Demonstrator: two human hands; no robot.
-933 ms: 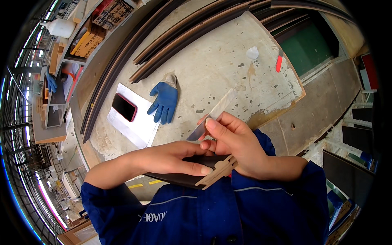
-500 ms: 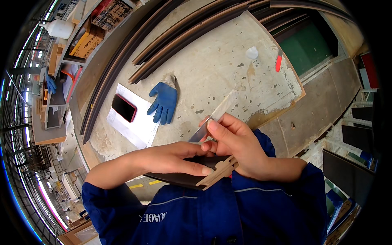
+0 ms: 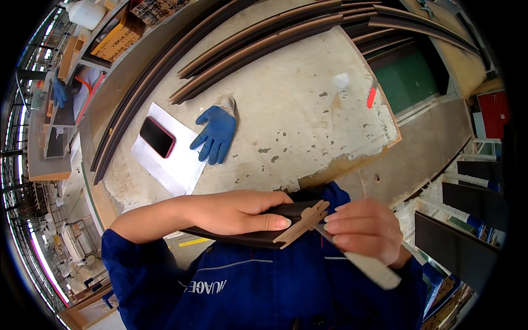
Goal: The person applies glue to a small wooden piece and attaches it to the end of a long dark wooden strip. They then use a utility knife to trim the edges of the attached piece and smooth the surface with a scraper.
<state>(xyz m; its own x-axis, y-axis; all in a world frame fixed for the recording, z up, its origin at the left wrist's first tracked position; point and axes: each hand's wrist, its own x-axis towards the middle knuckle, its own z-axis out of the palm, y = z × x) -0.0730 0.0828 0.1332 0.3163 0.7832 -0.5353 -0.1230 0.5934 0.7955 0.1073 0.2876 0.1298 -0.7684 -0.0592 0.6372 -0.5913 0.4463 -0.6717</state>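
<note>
My left hand (image 3: pixel 242 213) is closed round a dark brown moulding (image 3: pixel 294 210), thumb on top near its end. That end shows a bare, light wood profile with notches and faces right. To its right, my right hand (image 3: pixel 366 228), somewhat blurred, grips a thin flat blade-like strip (image 3: pixel 375 269), grey with a pale rounded end pointing down and right. The strip's other tip is at the moulding's cut end; whether they touch I cannot tell. Both hands are in front of my blue jacket, at the near side of the worktable (image 3: pixel 275 132).
On the table are a blue work glove (image 3: pixel 217 132), a phone (image 3: pixel 158 137) on white paper (image 3: pixel 176 165), a red-handled tool (image 3: pixel 372 97) and a small white object (image 3: pixel 340 81). Long dark mouldings (image 3: pixel 253 58) lie across the far side. Shelves with boxes (image 3: pixel 118 38) stand left.
My right hand has moved right and slightly down with the strip, turning it so its pale end now points down-right instead of up-right. My left hand still holds the moulding.
</note>
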